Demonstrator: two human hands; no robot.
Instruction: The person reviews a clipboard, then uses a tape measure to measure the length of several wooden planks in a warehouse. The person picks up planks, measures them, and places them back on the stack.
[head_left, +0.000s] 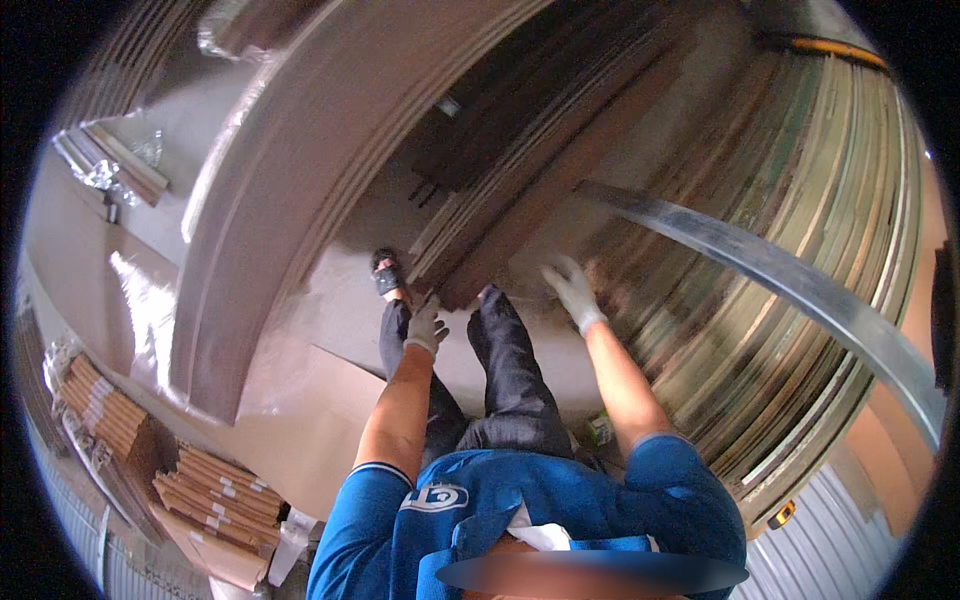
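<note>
My left hand (427, 328), in a pale work glove, is beside my left knee, close to the near end of a stack of long dark brown boards (520, 205). Its fingers look curled together; a thin dark shape shows at their tips, too small to name. To the right, my right hand (573, 292), gloved too, reaches forward with its fingers apart and nothing in it. It hovers over the floor, between the brown boards and a large row of boards standing on edge (790, 260). The right fingertips are slightly blurred.
A curved-looking metal bar (790, 275) crosses in front of the standing boards. On the left rises a tall stack of wide brown panels (300, 150). Bundled cardboard (220, 505) lies at lower left, near plastic wrap (145, 310). A yellow tape measure (782, 515) is at lower right.
</note>
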